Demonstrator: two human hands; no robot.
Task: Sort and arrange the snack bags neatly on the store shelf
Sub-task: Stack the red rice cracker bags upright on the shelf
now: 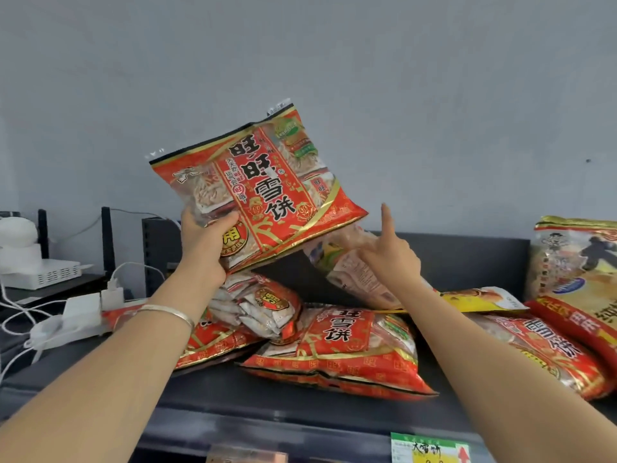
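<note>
**Red snack bag lifted over a cluttered shelf**

Loose bags are crowding the dark shelf. A flat red bag is lying at the centre near the front edge. A bag of small white packets is resting partly on top of it and on another red bag to the left. At the right, a further red bag is lying at a slant beneath a yellow bag. A large upright bag is standing at the far right against the shelf's back panel. A white power strip with plugged-in chargers and trailing cables is occupying the left end, just beside the red bags. A white device is sitting behind it. A green and yellow price tag is hanging on the shelf's front lip. A plain grey wall is filling the background.

The left hand, a silver bracelet on its wrist, is gripping the held snack bag by its lower left corner, thumb across the front. That bag is hanging tilted in the air above the pile, printed face toward the camera.

The right hand is reaching forward with its index finger pointing straight up and its thumb out to the left. It is lying against a pale tilted bag that is leaning behind the held one. Whether its other fingers are closing on that bag cannot be told.
</note>
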